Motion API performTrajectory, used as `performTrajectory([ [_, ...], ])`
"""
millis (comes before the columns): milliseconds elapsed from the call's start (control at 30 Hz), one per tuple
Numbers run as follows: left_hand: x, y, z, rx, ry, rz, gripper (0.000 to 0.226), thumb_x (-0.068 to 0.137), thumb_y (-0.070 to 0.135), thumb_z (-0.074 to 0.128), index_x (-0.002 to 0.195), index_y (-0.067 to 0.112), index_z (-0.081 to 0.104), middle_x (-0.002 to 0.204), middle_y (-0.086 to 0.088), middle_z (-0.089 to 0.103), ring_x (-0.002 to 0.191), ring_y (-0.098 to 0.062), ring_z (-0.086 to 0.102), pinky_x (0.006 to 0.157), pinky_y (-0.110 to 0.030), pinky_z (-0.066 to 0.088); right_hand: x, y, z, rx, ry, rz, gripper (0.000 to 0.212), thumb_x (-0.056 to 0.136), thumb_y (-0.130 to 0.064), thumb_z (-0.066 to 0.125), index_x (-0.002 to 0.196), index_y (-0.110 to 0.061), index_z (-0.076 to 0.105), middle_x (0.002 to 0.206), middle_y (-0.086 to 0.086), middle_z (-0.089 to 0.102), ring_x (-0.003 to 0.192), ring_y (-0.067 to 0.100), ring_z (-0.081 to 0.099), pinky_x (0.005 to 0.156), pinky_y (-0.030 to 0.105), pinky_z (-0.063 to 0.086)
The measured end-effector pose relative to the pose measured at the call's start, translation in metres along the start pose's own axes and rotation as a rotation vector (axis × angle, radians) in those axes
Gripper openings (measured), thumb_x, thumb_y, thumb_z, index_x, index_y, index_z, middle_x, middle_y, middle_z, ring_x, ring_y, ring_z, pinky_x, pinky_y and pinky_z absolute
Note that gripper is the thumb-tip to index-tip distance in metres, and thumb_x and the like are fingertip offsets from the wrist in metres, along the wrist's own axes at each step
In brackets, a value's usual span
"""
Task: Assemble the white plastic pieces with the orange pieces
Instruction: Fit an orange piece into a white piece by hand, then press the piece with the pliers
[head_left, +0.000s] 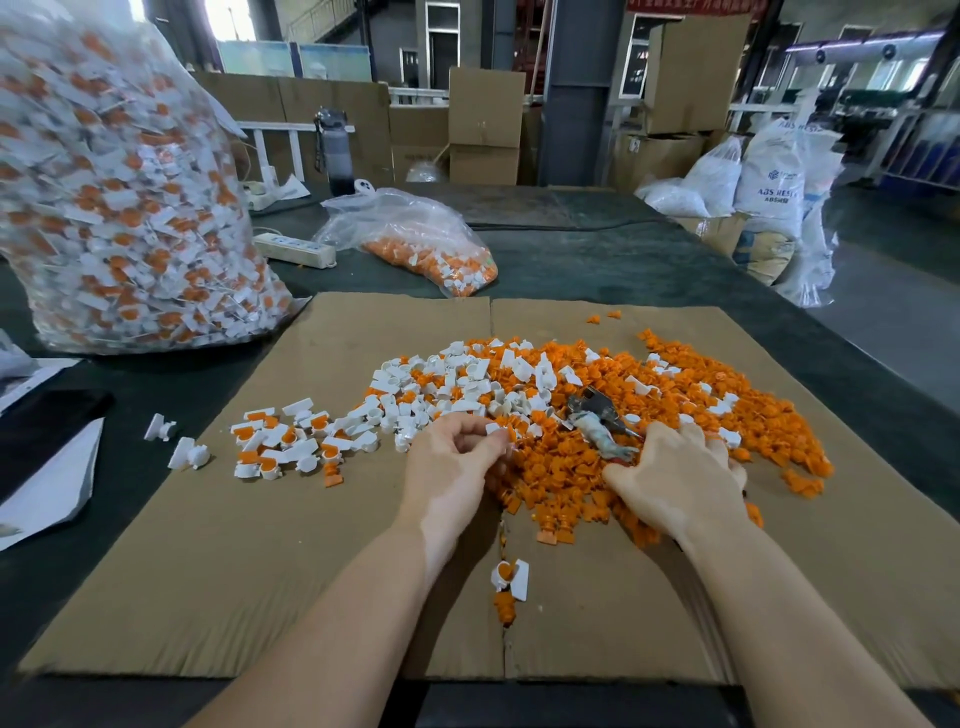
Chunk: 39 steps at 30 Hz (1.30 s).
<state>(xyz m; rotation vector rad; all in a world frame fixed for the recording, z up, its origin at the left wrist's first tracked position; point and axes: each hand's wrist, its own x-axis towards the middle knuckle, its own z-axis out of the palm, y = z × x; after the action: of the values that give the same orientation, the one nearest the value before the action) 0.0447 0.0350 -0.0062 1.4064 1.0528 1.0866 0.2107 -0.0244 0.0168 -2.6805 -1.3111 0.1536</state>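
Observation:
A wide heap of orange pieces (691, 410) lies on a flat cardboard sheet (260, 571), with loose white pieces (441, 384) mixed in on its left side. My left hand (457, 462) pinches a small white piece with an orange piece (500, 430) at its fingertips, at the heap's near edge. My right hand (680, 478) rests palm down on the orange heap, fingers spread and partly buried. Joined white-and-orange pieces (280, 441) lie in a cluster at the left of the cardboard. One joined piece (511, 577) lies between my forearms.
A tall clear bag (119, 197) full of joined pieces stands at the left. A smaller bag (426, 249) of orange and white pieces lies behind the cardboard beside a power strip (293, 249). Pliers (602, 421) lie on the heap. A dark phone (41, 426) lies at the left.

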Motion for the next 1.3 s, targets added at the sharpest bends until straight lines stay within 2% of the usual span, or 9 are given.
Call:
performTrajectory([
  [133, 0.005, 0.007, 0.002, -0.143, 0.0, -0.106, 0.0, 0.087, 0.011, 0.064, 0.087, 0.011, 0.064, 0.062, 0.004, 0.068, 0.056, -0.004, 0.062, 0.053, -0.014, 0.049, -0.006, -0.001, -0.005, -0.013, 0.176, -0.078, 0.044, 0.087, -0.048, 0.047, 0.117, -0.016, 0.05, 0.122, 0.008, 0.048, 0.115, 0.029, 0.045, 0.094, 0.041, 0.035],
  [200, 0.007, 0.011, 0.003, -0.23, -0.015, -0.152, 0.002, 0.088, 0.009, 0.063, 0.086, 0.008, 0.064, 0.064, 0.001, 0.067, 0.058, -0.008, 0.061, 0.052, -0.016, 0.048, -0.009, -0.004, -0.009, 0.085, 0.173, -0.146, 0.041, 0.09, -0.048, 0.044, 0.114, -0.016, 0.05, 0.11, 0.005, 0.049, 0.104, 0.024, 0.05, 0.084, 0.037, 0.04],
  [300, 0.011, 0.017, 0.004, -0.334, -0.01, -0.206, 0.004, 0.089, 0.006, 0.061, 0.086, 0.004, 0.062, 0.065, -0.002, 0.064, 0.053, -0.007, 0.058, 0.047, -0.015, 0.046, -0.015, -0.011, -0.018, 0.383, -0.033, -0.255, 0.027, 0.093, -0.04, 0.044, 0.091, -0.015, 0.054, 0.083, 0.001, 0.053, 0.076, 0.019, 0.055, 0.064, 0.031, 0.041],
  [367, 0.012, 0.02, 0.004, -0.37, -0.002, -0.234, 0.004, 0.089, 0.005, 0.06, 0.086, 0.003, 0.062, 0.061, -0.001, 0.063, 0.049, -0.005, 0.057, 0.046, -0.015, 0.046, -0.02, -0.016, -0.025, 0.529, -0.193, -0.3, 0.03, 0.094, -0.033, 0.045, 0.074, -0.011, 0.051, 0.068, 0.004, 0.053, 0.06, 0.019, 0.05, 0.059, 0.031, 0.036],
  [500, 0.014, 0.022, 0.001, -0.374, 0.015, -0.274, 0.004, 0.09, 0.006, 0.059, 0.089, 0.003, 0.061, 0.062, -0.002, 0.061, 0.045, -0.003, 0.056, 0.045, -0.015, 0.047, -0.029, -0.02, -0.032, 0.607, -0.358, -0.366, 0.034, 0.093, -0.028, 0.045, 0.063, -0.012, 0.044, 0.056, 0.001, 0.043, 0.052, 0.015, 0.039, 0.054, 0.026, 0.029],
  [767, 0.015, 0.025, 0.0, -0.381, 0.079, -0.333, 0.01, 0.088, 0.005, 0.061, 0.079, 0.008, 0.06, 0.068, -0.003, 0.06, 0.049, -0.004, 0.055, 0.056, -0.018, 0.047, -0.035, -0.023, -0.036, 0.542, -0.422, -0.395, 0.033, 0.095, -0.029, 0.041, 0.064, -0.017, 0.043, 0.057, -0.004, 0.041, 0.045, 0.006, 0.036, 0.052, 0.024, 0.028],
  [933, 0.015, 0.025, 0.0, -0.43, 0.101, -0.406, 0.006, 0.088, 0.005, 0.061, 0.082, 0.006, 0.06, 0.068, -0.005, 0.058, 0.056, -0.008, 0.051, 0.053, -0.016, 0.046, -0.033, -0.023, -0.033, 0.499, -0.437, -0.431, 0.032, 0.096, -0.032, 0.041, 0.068, -0.017, 0.044, 0.06, -0.001, 0.039, 0.048, 0.009, 0.034, 0.053, 0.027, 0.026],
  [1100, 0.015, 0.025, 0.002, -0.399, 0.133, -0.418, 0.005, 0.088, 0.004, 0.061, 0.093, 0.004, 0.062, 0.07, -0.004, 0.061, 0.043, -0.001, 0.054, 0.043, -0.013, 0.045, -0.032, -0.025, -0.027, 0.475, -0.389, -0.434, 0.032, 0.095, -0.043, 0.042, 0.072, -0.022, 0.049, 0.063, -0.001, 0.044, 0.05, 0.009, 0.04, 0.054, 0.026, 0.031],
  [1300, 0.017, 0.025, 0.005, -0.339, 0.141, -0.392, 0.006, 0.087, 0.006, 0.063, 0.092, 0.005, 0.063, 0.073, -0.005, 0.063, 0.054, -0.006, 0.056, 0.044, -0.015, 0.044, -0.031, -0.023, -0.028, 0.47, -0.378, -0.427, 0.034, 0.093, -0.051, 0.042, 0.073, -0.024, 0.049, 0.065, -0.003, 0.044, 0.055, 0.008, 0.041, 0.055, 0.024, 0.03],
])
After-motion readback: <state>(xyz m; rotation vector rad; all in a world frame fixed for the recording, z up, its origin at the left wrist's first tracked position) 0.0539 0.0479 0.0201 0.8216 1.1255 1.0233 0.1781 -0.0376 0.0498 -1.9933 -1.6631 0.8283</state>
